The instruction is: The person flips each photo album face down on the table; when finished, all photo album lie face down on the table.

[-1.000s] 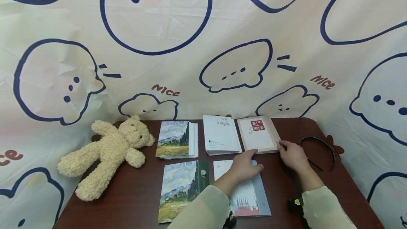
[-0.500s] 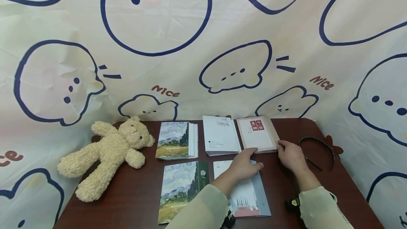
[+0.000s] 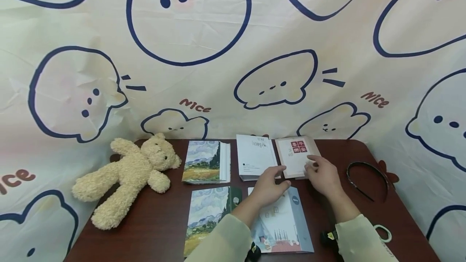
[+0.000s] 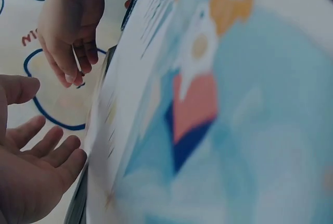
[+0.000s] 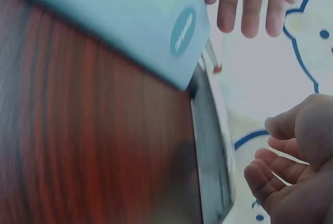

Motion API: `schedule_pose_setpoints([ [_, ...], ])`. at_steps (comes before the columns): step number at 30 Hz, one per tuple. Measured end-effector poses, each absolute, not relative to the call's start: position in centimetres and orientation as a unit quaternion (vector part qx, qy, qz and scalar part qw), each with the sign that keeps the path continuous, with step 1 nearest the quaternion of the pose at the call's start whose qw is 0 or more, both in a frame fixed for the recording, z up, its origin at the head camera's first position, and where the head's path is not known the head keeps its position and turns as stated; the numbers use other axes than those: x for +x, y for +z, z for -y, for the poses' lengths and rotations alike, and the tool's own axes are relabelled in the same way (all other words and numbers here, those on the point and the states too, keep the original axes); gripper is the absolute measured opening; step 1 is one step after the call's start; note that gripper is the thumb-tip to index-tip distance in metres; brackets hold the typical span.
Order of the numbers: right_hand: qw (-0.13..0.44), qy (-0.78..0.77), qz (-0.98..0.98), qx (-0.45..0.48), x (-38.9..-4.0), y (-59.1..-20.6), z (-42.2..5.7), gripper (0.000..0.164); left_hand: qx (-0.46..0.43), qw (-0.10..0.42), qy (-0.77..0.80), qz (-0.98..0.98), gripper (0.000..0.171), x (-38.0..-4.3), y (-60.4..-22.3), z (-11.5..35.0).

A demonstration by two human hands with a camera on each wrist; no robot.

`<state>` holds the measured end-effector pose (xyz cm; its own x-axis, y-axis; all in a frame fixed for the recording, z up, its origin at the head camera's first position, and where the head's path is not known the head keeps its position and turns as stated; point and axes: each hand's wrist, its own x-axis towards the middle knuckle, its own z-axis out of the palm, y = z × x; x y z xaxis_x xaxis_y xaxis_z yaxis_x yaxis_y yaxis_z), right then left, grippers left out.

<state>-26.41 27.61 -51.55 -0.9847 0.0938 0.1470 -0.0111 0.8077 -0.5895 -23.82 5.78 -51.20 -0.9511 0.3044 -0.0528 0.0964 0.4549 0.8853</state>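
Note:
My left hand [image 3: 267, 185] hovers with spread fingers above the top of a white-and-blue booklet [image 3: 282, 229], near the lower edge of a white booklet [image 3: 255, 155]. My right hand [image 3: 324, 175] is over the lower right corner of a cream-edged booklet with a red square print [image 3: 291, 159], its fingers loosely bent. The right wrist view shows nothing between the right thumb and fingers [image 5: 291, 166], beside that booklet's edge. In the left wrist view the left fingers [image 4: 41, 151] are relaxed and hold nothing; the white-and-blue booklet's cover fills much of that view.
Two photo albums with painted landscape covers, an upper one [image 3: 202, 161] and a lower one [image 3: 205, 209], lie left of the booklets. A cream teddy bear [image 3: 131, 177] lies at the table's left. A black headband [image 3: 367, 177] with a brown bow lies at the right. A patterned cloth [image 3: 182, 80] hangs behind.
My right hand has moved left from the right edge of the red-print booklet to over its lower corner. My left hand has shifted slightly left, uncovering more of the white-and-blue booklet. The head view has shifted slightly.

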Motion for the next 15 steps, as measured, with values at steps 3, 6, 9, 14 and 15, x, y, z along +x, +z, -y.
schedule_pose_setpoints([
  [3,0.073,0.319,0.945,-0.018,-26.5,-51.3,-26.3,0.043,0.108,0.091,0.525,-0.839,0.05,-23.7,-50.7,-4.7],
  [6,0.069,0.326,0.943,-0.005,-26.7,-51.1,-25.2,0.043,0.099,0.074,0.538,-0.834,0.048,-23.7,-50.4,-3.7],
  [9,0.06,0.336,0.94,0.01,-26.9,-50.9,-24.0,0.043,0.086,0.057,0.545,-0.832,0.047,-23.7,-50.2,-2.7],
  [14,0.041,0.356,0.933,0.026,-27.1,-50.6,-22.2,0.044,0.052,0.035,0.547,-0.835,0.043,-23.8,-50.1,-1.1],
  [15,0.039,0.359,0.932,0.029,-27.1,-50.6,-21.8,0.044,0.047,0.027,0.547,-0.836,0.042,-23.9,-50.1,-0.8],
])
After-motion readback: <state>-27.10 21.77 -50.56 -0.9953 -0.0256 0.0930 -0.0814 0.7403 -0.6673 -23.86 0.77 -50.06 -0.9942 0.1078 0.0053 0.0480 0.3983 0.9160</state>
